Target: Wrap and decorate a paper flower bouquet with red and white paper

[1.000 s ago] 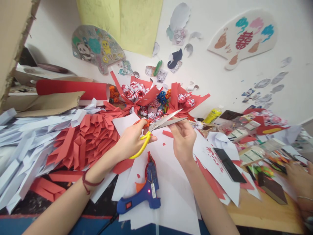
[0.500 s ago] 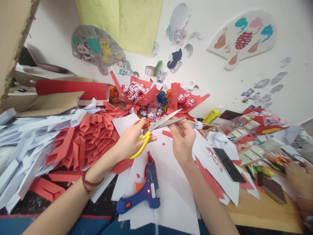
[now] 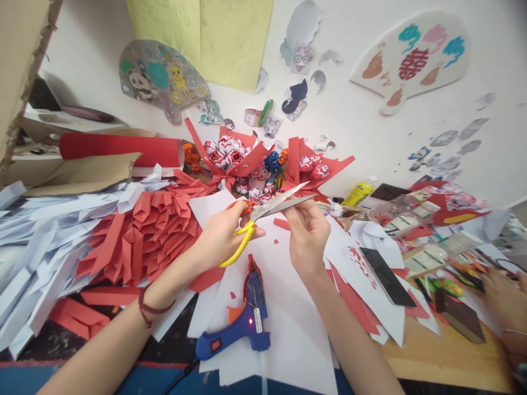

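Yellow-handled scissors [image 3: 269,209] are gripped in my left hand [image 3: 220,236], blades spread apart and pointing right. Something red [image 3: 247,208] shows beside the index finger; whether it is paper or part of the handle is unclear. My right hand [image 3: 307,236] is closed in a pinch at the lower blade, close to its tip. Whatever its fingers hold, if anything, is hidden. Below both hands a blue hot glue gun [image 3: 251,323] lies on white paper sheets [image 3: 296,329], its red light lit and a glue stick in its rear.
Folded red paper strips [image 3: 152,230] and white strips [image 3: 53,236] are heaped to the left. Paper-flower bouquets [image 3: 230,153] stand along the wall. At right lie a phone [image 3: 387,277], a dark box [image 3: 459,315] and another person's hand [image 3: 502,296]. The glue gun's cord [image 3: 179,376] runs toward the front edge.
The scissors and both my hands hold almost the same pose. The view has shifted very slightly, and the other person's hand at right has moved a little.
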A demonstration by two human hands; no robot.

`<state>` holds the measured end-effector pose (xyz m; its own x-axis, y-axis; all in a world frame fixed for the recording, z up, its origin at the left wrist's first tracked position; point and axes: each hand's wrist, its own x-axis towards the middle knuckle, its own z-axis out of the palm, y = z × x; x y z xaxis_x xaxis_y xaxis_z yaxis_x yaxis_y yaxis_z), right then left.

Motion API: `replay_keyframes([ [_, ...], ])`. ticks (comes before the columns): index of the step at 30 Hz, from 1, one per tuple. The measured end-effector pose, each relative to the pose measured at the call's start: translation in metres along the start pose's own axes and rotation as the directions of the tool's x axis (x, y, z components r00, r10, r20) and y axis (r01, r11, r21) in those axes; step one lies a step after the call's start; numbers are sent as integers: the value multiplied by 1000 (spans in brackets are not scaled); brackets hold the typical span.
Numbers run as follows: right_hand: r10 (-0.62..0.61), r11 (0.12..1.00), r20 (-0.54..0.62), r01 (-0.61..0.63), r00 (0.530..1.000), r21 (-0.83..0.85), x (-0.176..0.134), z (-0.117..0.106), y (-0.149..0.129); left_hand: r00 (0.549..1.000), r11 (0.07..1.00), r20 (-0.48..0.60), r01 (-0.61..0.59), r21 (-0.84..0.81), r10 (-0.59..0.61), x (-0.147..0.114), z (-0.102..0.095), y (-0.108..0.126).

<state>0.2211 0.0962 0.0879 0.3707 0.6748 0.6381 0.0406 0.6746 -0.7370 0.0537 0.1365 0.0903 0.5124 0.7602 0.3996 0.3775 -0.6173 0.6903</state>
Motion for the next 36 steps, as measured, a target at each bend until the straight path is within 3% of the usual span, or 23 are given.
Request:
replay_keyframes([
  [36, 44, 999, -104, -40, 994, 36, -9, 9, -6, 999, 999, 13, 30, -26, -29, -3, 6, 6],
])
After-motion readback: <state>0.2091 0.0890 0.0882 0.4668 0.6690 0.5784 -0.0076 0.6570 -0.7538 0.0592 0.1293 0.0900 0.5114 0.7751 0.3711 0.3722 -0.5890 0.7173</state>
